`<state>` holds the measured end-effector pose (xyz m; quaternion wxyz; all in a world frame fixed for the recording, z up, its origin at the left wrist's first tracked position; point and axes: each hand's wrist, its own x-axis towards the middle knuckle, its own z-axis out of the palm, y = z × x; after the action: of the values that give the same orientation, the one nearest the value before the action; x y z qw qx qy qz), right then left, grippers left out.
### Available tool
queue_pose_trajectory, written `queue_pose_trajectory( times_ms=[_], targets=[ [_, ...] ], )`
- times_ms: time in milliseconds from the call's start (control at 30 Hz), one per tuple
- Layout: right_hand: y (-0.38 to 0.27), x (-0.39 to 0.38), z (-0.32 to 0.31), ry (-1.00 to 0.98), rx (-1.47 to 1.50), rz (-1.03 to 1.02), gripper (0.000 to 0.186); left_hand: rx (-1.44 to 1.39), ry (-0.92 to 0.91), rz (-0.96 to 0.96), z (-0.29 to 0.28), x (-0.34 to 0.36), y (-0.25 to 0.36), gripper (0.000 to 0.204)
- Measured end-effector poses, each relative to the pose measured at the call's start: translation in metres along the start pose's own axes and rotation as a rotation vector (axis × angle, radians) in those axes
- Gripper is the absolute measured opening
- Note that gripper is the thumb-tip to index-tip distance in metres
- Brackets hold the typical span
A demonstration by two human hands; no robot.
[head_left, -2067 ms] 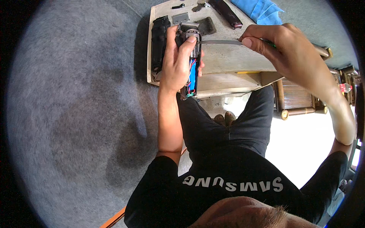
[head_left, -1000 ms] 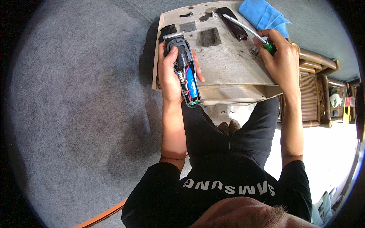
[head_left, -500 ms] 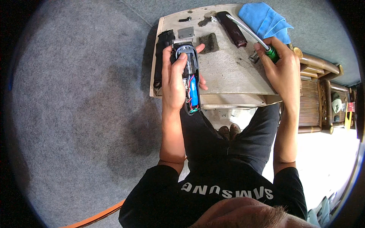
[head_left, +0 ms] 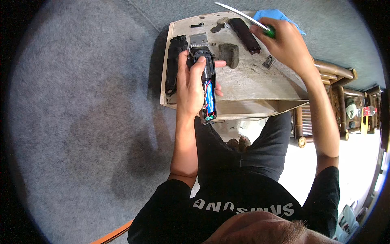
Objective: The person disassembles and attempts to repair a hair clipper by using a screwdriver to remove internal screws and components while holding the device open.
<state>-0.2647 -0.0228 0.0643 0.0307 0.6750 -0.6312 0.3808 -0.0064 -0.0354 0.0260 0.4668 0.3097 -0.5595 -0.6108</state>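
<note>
Wooden table [head_left: 264, 86]: open clipper casing [head_left: 209, 72], blue battery [head_left: 209, 97] inside, in left fingers [head_left: 197, 68]; screwdriver [head_left: 270, 31] in right fingers [head_left: 265, 39]

1) The clipper [head_left: 209, 97] lies in the left hand [head_left: 189, 89], over the table [head_left: 252, 89]
2) The screwdriver [head_left: 269, 31] is in the right hand [head_left: 285, 44], before the cloth [head_left: 271, 14]
3) A block [head_left: 229, 56] lies on the table, right of the clipper
4) A cover [head_left: 244, 35] lies behind it, to the right

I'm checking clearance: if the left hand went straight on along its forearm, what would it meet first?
Probably the grey flat plate, just beyond the clipper that the left hand holds; height is unclear, so it might pass above.
</note>
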Motion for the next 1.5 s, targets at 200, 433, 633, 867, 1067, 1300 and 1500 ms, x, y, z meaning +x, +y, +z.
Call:
queue_pose_trajectory(
  times_ms=[200, 433, 633, 867, 1067, 1300, 1500],
  targets=[
    [-0.004, 0.064, 0.038, -0.198, -0.123, -0.265, 0.03, -0.007, 0.017, -0.002, -0.002, -0.001, 0.001, 0.027],
    [-0.009, 0.071, 0.084, -0.252, -0.22, -0.139, 0.034, -0.021, 0.017, -0.002, -0.004, -0.001, 0.001, 0.027],
    [-0.013, 0.066, 0.092, -0.22, -0.287, -0.135, 0.034, -0.006, -0.005, 0.011, -0.004, -0.001, -0.001, 0.027],
    [-0.01, 0.06, 0.095, -0.166, -0.308, -0.178, 0.031, 0.069, 0.03, 0.036, 0.005, -0.003, -0.002, 0.031],
    [-0.019, 0.058, 0.089, -0.217, -0.347, -0.174, 0.024, 0.014, 0.038, 0.051, 0.003, -0.003, -0.004, 0.031],
    [-0.01, 0.055, 0.095, -0.159, -0.244, -0.245, 0.029, -0.031, 0.049, 0.042, 0.003, -0.002, -0.006, 0.033],
    [-0.012, 0.06, 0.091, 0.07, -0.043, -0.332, 0.021, 0.004, 0.07, 0.05, 0.0, -0.001, -0.008, 0.034]
  ],
)
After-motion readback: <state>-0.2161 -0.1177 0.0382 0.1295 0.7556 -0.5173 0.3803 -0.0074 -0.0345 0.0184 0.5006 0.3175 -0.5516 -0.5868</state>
